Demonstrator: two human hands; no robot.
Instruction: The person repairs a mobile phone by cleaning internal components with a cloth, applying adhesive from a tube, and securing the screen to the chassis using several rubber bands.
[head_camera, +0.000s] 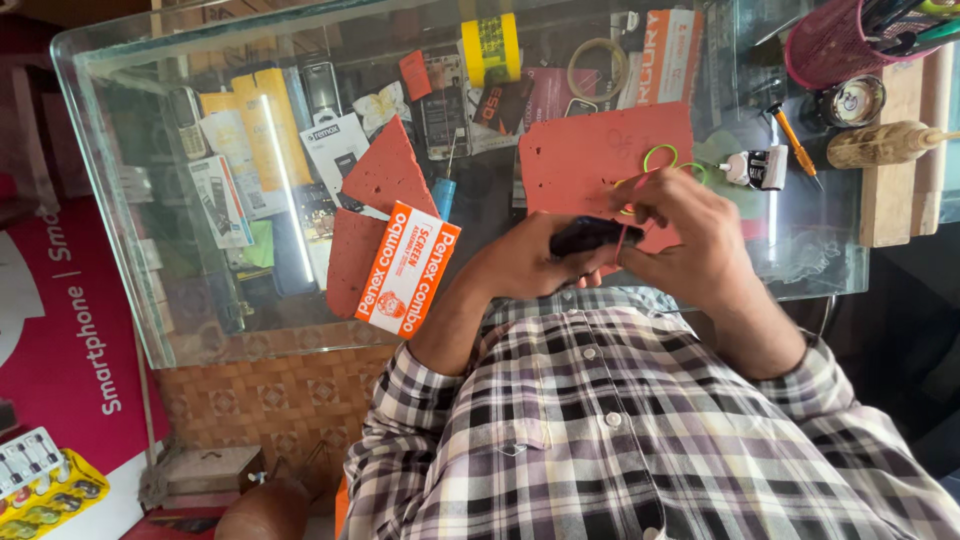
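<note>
both hands closed on a small dark device at the bench edge

we view the scene from above, with our plaid shirt sleeves at the bottom of the frame. our left hand (530, 268) is curled shut around the near end of a small dark device (590, 236), which looks like a phone, though we cannot tell for certain. our right hand (700, 240) is also closed on it, fingers bent over its far end, so the device sits between both hands, raised just above the near edge of the glass bench (120, 200).

directly behind the hands lies a red foam mat (590, 150) flat on the glass, with a green rubber band (660, 157) resting on it, just beside our right fingers. to the left, two smaller red foam pieces (385, 175) lie near an orange and white box (408, 268), which rests tilted at the bench edge, well apart from the device.

further back we note a yellow tape roll (490, 47), standing on edge. at the right end sit a small white glue bottle (757, 167), an orange-handled screwdriver (793, 140) and a pink mesh pen holder (830, 45).
</note>
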